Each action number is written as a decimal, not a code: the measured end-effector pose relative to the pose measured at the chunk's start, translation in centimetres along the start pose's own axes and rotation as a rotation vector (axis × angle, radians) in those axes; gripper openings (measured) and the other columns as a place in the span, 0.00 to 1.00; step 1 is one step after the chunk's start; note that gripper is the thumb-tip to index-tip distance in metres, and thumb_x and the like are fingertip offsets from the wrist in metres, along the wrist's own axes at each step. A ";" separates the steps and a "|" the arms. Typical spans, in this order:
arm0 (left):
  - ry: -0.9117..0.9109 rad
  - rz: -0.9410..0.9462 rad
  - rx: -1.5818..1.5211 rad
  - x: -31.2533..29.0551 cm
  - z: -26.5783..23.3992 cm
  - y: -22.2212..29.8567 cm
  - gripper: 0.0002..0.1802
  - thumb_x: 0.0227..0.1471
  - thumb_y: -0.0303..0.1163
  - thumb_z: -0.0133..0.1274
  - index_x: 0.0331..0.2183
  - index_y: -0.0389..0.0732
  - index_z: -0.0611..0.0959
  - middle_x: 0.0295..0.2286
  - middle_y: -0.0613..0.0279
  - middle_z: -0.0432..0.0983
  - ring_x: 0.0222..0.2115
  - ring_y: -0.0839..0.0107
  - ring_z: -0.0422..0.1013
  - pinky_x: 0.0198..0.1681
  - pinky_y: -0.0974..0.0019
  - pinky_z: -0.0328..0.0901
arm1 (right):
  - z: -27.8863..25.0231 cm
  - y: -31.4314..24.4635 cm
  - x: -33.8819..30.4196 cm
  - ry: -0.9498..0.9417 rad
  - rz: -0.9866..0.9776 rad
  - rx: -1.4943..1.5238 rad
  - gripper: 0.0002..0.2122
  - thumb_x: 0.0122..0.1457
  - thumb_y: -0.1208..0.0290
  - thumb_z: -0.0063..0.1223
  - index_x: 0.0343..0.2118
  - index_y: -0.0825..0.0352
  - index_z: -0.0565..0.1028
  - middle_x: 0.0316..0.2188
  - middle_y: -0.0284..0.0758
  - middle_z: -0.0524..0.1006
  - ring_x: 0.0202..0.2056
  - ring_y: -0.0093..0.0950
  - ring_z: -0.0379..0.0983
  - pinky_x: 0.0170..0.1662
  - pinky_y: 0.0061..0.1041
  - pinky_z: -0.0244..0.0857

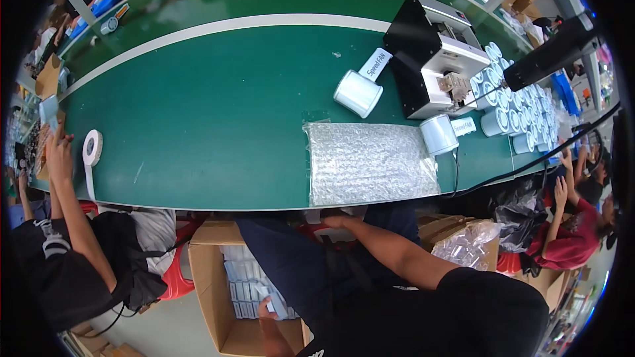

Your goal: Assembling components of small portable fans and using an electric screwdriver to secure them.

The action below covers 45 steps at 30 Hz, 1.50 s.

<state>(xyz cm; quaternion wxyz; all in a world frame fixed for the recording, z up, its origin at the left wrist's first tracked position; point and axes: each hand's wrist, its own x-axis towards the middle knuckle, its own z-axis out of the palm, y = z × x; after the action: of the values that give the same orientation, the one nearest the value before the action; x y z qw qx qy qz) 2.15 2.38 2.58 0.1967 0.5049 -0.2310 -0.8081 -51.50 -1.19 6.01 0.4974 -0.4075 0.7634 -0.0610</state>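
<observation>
Down in an open cardboard box (217, 294) to the left of my legs, my left hand (266, 311) grips a pale blue plastic piece (279, 304). Rows of similar pale pieces (243, 271) are stacked in that box. My right hand (335, 219) rests by my lap at the table's front edge, its fingers largely hidden. On the table ahead, bubble wrap (370, 165) lies flat. A pale blue device with a round cup and a short handle (358, 94) lies beyond it; another such device (439, 135) touches its right edge.
A black and silver machine (436, 59) stands at the back right, beside many pale blue cups (522, 109). A black cable (529, 170) crosses the right side. A roll of white tape (92, 148) lies at the far left, near another person's hand (59, 152). People sit on both sides.
</observation>
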 end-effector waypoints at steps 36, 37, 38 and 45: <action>0.075 1.039 1.764 -0.7 55.5 57.8 0.49 0.51 0.49 0.66 0.67 0.41 0.65 0.54 0.53 0.74 0.53 0.64 0.72 0.57 0.60 0.64 | -3.5 0.4 7.7 0.935 -0.321 0.359 0.20 0.60 0.60 0.49 0.53 0.61 0.78 0.52 0.48 0.78 0.47 0.50 0.79 0.52 0.52 0.71; 0.138 1.438 1.911 0.4 55.3 57.8 0.49 0.50 0.51 0.66 0.66 0.41 0.66 0.55 0.51 0.73 0.56 0.61 0.71 0.59 0.59 0.63 | -4.1 1.6 6.8 0.955 -0.325 0.340 0.20 0.60 0.60 0.49 0.52 0.61 0.78 0.51 0.48 0.79 0.47 0.50 0.79 0.51 0.52 0.71; 0.145 1.482 1.871 -1.0 57.2 56.7 0.49 0.50 0.51 0.66 0.66 0.41 0.66 0.55 0.51 0.73 0.56 0.61 0.71 0.59 0.59 0.63 | -3.8 2.4 5.9 0.952 -0.326 0.316 0.19 0.60 0.60 0.49 0.52 0.61 0.78 0.50 0.48 0.79 0.46 0.50 0.79 0.51 0.53 0.71; -0.592 1.403 1.676 -18.0 52.6 55.1 0.34 0.48 0.38 0.66 0.54 0.30 0.78 0.41 0.57 0.80 0.39 0.67 0.78 0.37 0.63 0.71 | -3.5 1.6 -0.7 0.672 -0.458 0.197 0.17 0.61 0.60 0.49 0.47 0.63 0.80 0.44 0.49 0.81 0.42 0.49 0.80 0.47 0.53 0.71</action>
<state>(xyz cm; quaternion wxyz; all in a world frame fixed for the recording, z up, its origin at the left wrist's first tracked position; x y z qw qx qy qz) -33.41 -23.48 67.34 0.1438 0.0251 -0.9694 -0.1975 -55.14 -0.77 7.44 0.2309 -0.4747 0.7633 -0.3725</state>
